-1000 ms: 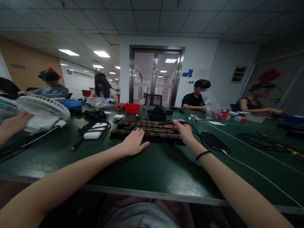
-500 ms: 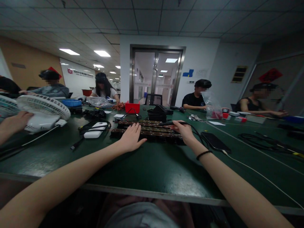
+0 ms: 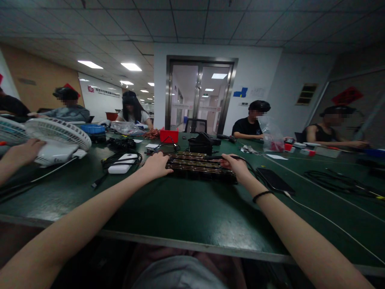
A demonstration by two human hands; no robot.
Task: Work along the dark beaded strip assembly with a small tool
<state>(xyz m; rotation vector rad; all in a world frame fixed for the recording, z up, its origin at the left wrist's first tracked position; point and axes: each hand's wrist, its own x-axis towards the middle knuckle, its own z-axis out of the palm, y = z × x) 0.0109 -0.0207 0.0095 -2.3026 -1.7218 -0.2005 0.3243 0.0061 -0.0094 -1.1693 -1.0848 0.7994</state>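
In the middle of the table lies a low black rack [image 3: 200, 175] with several thin, copper-coloured rods or wires [image 3: 192, 162] running lengthwise along it. My left hand [image 3: 156, 164] is at its left end, fingers bent over the top and thumb along the front edge, gripping that end. My right hand [image 3: 236, 167] is closed around a black pen-shaped tool [image 3: 215, 157], which looks like a soldering iron. Its tip points left over the rods, and its cord runs off to the right. Whether the tip touches a rod is too small to tell.
Left are a white power bank [image 3: 122, 164] with black cables and a white fan [image 3: 57, 148], with another person's hand [image 3: 28, 154] on it. A phone [image 3: 275, 180] on a white cable lies right. Behind stand a black case [image 3: 200, 144] and red bin [image 3: 169, 135]. Co-workers sit opposite.
My left hand has slid left from lying flat across the rods to their left end, its fingers now bent. The right hand still holds the tool in nearly the same place.
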